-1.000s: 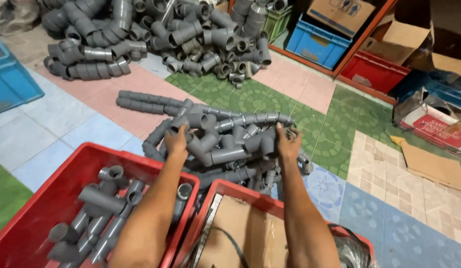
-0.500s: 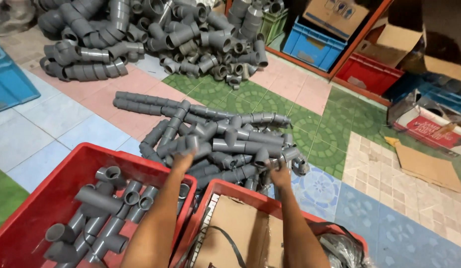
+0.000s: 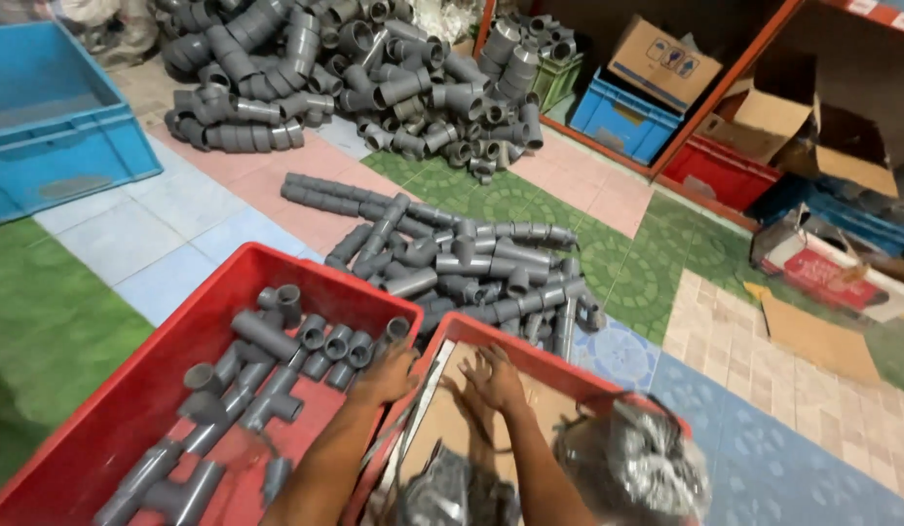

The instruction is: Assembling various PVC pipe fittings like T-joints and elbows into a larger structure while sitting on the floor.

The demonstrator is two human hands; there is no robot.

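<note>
Hands had pulled back from the floor pile within the last second. A moment before, both were out among the grey pipe fittings (image 3: 462, 268) at mid-frame, fingers spread over them; now they sat low in the picture at the crates. Left hand (image 3: 386, 375) rested on the shared rim where the left red crate (image 3: 131, 390) met the right red crate (image 3: 559, 368), fingers curled loosely and, as far as could be seen, empty. Right hand (image 3: 493, 378) lay flat, fingers splayed open, on the cardboard sheet (image 3: 452, 419) lining the right crate. No fitting had visibly come with either hand.

Fittings lay in three places: loose tees and elbows (image 3: 267, 375) in the left crate, the long heap on the tiled floor (image 3: 131, 234) just beyond both crates, and a bigger mound (image 3: 355, 78) at upper centre. A blurred plastic bag (image 3: 632, 458) sat at lower right. Judged a break in the gathering, with most of the floor heap unmoved.
</note>
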